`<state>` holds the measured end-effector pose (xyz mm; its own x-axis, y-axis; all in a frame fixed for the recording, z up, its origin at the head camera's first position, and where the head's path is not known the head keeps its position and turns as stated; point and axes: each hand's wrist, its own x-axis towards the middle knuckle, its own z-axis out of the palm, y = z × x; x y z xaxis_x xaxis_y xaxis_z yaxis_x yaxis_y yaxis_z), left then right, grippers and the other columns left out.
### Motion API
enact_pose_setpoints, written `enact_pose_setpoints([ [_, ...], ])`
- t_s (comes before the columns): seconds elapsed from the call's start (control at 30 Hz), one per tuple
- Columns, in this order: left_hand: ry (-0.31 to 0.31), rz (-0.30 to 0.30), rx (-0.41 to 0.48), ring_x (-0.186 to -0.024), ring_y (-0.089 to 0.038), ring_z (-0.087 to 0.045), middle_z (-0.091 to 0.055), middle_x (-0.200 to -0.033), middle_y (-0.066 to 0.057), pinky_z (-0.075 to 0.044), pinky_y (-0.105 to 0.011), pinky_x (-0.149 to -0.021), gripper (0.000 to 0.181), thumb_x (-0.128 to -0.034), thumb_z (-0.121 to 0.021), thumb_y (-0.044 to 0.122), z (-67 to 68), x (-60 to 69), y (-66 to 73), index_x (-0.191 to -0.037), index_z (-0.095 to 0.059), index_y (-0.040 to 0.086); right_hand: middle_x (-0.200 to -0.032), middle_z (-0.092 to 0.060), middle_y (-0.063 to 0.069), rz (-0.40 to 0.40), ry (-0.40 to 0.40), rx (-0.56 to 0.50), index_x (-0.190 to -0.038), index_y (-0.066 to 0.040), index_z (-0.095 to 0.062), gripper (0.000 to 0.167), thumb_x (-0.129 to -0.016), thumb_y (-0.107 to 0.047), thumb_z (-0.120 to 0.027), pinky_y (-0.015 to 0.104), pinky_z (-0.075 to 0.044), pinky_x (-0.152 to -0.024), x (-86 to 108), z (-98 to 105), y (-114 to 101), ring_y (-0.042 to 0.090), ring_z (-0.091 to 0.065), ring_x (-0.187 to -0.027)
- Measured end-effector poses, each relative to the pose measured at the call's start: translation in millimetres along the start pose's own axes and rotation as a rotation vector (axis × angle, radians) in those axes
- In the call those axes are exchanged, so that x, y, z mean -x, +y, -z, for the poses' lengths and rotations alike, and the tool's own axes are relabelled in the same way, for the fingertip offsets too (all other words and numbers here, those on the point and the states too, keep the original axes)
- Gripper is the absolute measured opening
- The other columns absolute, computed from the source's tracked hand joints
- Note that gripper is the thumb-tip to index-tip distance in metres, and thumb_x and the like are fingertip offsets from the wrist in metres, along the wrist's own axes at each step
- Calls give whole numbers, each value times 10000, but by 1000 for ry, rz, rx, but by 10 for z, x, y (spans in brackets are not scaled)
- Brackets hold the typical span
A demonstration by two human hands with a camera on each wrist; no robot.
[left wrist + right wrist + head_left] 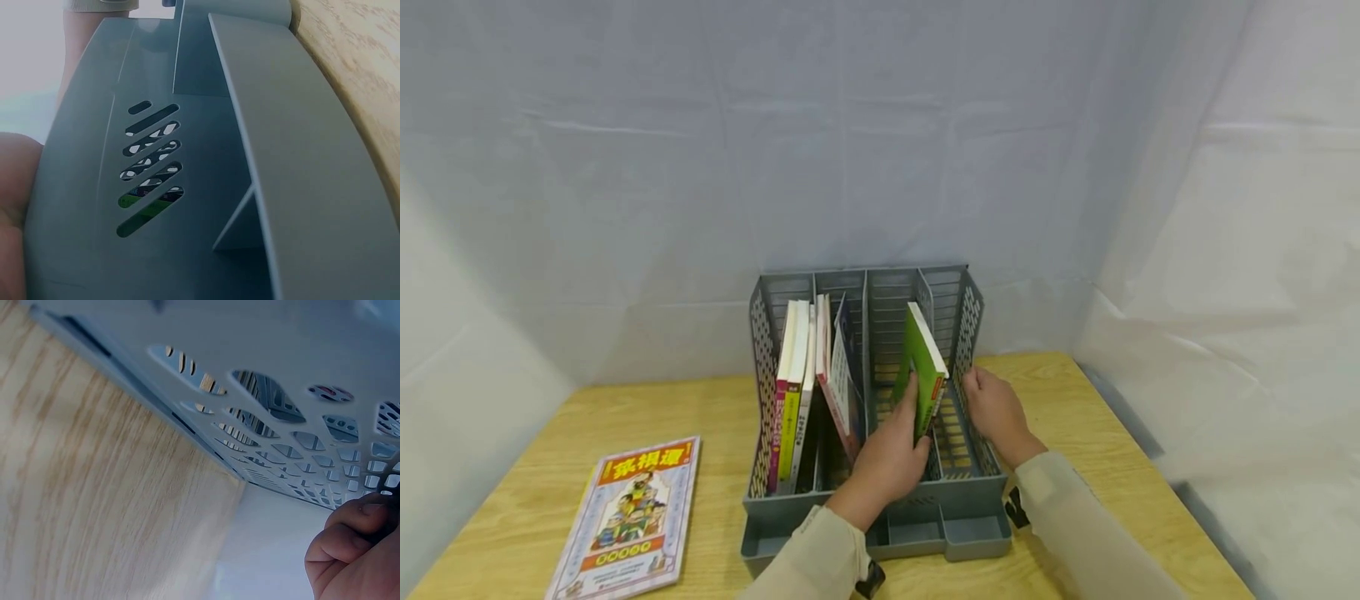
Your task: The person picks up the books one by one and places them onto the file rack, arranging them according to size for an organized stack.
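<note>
A green book (916,346) stands tilted in the third compartment from the left of a grey desktop file organizer (955,493). My left hand (887,458) grips this book near its lower front edge, thumb on the spine side. In the left wrist view the organizer's slotted front panel (75,187) fills most of the picture, and only part of the left hand (14,212) shows at the edge. My right hand (997,414) holds the organizer's perforated right side wall (275,362), its fingers curled at the wall's edge in the right wrist view.
Several books (795,358) stand in the leftmost compartment, and thin books (835,392) lean in the second. A comic-style book (628,517) lies flat on the wooden table (718,467) to the left. Small trays (977,530) line the organizer's front. White sheeting (880,150) surrounds the table.
</note>
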<state>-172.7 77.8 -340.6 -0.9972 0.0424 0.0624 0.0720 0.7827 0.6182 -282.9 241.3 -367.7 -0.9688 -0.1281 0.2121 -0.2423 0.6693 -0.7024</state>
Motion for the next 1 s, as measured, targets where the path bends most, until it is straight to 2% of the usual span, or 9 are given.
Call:
enact_pose_setpoints([
  [0.1, -12, 5, -31, -1189, -352, -650, -378, -1641, -114, -544, -461, -747, 902, -1053, -614, 223, -5, 3, 3, -1671, 40, 277, -648, -346, 32, -5, 3, 4, -733, -149, -371, 404, -1105, -295, -309, 329, -298, -573, 8, 4, -9, 200, -300, -580],
  [0.3, -14, 6, -61, -1185, -344, -654, -400, -1628, -119, -547, -456, -743, 913, -1051, -622, 231, 12, 7, -2, -1670, 48, 277, -645, -367, 36, 6, -2, 12, -736, -146, -380, 417, -1112, -310, -301, 334, -301, -573, 8, -1, -11, 198, -309, -574],
  [0.5, 17, 34, -50, -1157, -342, -662, -403, -1626, -119, -536, -433, -704, 909, -1047, -624, 232, 65, 18, -51, -1673, 34, 266, -610, -396, 38, 50, -18, 16, -720, -148, -379, 435, -1110, -320, -291, 337, -285, -560, -45, -46, -72, 195, -300, -536],
  [0.57, 46, 24, -49, -1263, -355, -603, -333, -1662, -125, -533, -426, -698, 905, -1047, -616, 223, 76, 40, -65, -1673, 36, 239, -584, -406, 33, 80, -6, 50, -699, -152, -390, 435, -1100, -304, -316, 331, -271, -542, -61, -49, -103, 191, -295, -512],
  [0.67, 114, -50, -70, -1448, -348, -427, -191, -1713, -125, -530, -392, -686, 899, -1041, -604, 192, 80, 128, -73, -1671, 38, 187, -556, -406, 22, 125, -8, 145, -672, -160, -403, 428, -1077, -287, -355, 321, -252, -506, -70, -41, -165, 179, -294, -483],
  [0.77, 187, -181, -126, -1527, -326, -287, -131, -1721, -136, -569, -396, -811, 900, -1023, -617, 153, 106, 306, -39, -1670, 9, 142, -564, -410, 18, 144, -44, 227, -673, -165, -419, 401, -1054, -282, -377, 315, -257, -487, -71, -32, -217, 173, -305, -484],
  [0.87, 255, -317, -203, -1484, -309, -359, -281, -1664, -135, -564, -405, -930, 828, -994, -658, 138, 226, 539, 85, -1659, -165, 118, -583, -430, 28, 145, -71, 269, -691, -163, -441, 386, -1053, -288, -388, 326, -286, -485, -83, -25, -233, 184, -338, -496],
  [0.93, 297, -396, -237, -1433, -291, -425, -397, -1595, -115, -549, -411, -986, 735, -975, -677, 130, 391, 697, 209, -1614, -315, 103, -590, -439, 33, 144, -76, 289, -700, -161, -447, 383, -1055, -289, -385, 333, -303, -484, -95, -11, -219, 189, -354, -501],
  [1.0, 358, -478, -242, -1367, -275, -491, -502, -1501, -95, -546, -395, -998, 620, -958, -679, 119, 623, 838, 329, -1533, -451, 80, -592, -423, 32, 145, -79, 299, -702, -159, -430, 382, -1058, -279, -363, 331, -288, -493, -99, 20, -184, 186, -333, -509],
])
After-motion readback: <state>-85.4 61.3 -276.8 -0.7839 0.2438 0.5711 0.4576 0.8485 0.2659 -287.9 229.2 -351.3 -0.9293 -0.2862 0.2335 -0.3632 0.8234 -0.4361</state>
